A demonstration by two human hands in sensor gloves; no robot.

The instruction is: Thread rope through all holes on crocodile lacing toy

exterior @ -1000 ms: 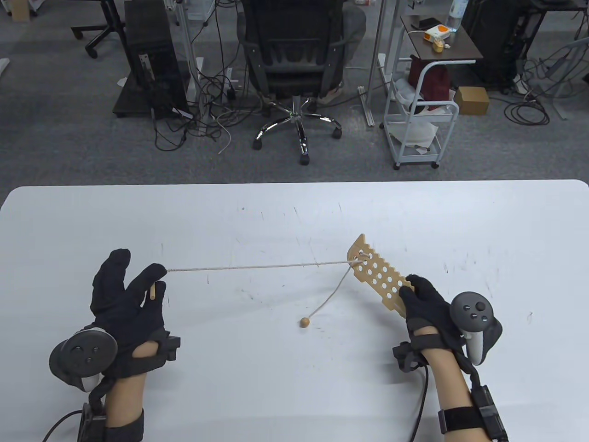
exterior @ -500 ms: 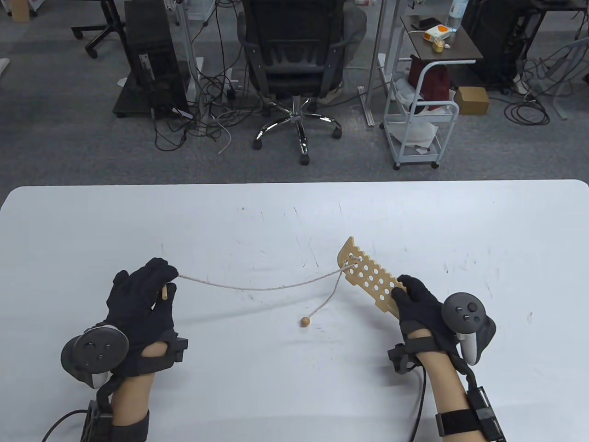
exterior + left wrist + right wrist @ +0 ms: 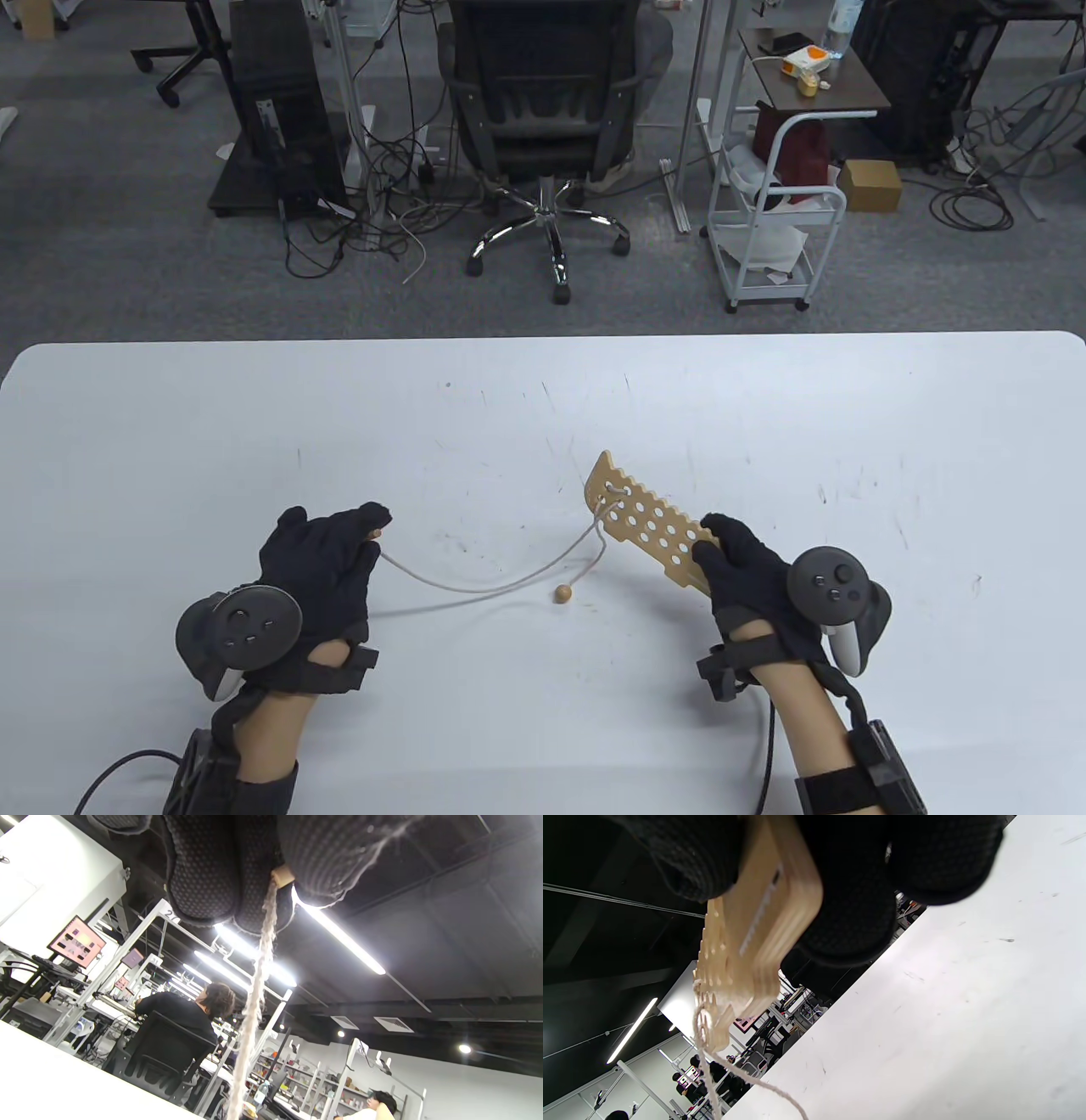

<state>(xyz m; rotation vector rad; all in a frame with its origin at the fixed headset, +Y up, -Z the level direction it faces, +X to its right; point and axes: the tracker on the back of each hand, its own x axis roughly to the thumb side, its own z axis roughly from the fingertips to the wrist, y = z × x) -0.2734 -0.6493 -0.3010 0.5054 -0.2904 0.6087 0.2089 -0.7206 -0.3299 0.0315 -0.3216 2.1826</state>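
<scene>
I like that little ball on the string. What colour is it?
The ball is light tan, like plain wood; the table view shows it best.

The left hand's black textured glove fingers (image 3: 199,870) hang from the top edge, pinching a small tan wooden tip (image 3: 283,876). From it a pale twisted rope (image 3: 254,1001) runs down past the bottom edge.

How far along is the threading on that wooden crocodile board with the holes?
Barely started. Done: the beige rope passes through only the holes at the far tip of the flat wooden crocodile lacing board, with its round wooden stopper bead lying on the white table. In hand: the left hand pinches the rope's wooden needle tip; the right hand grips the board's near end. Left: nearly all the other holes.
</scene>
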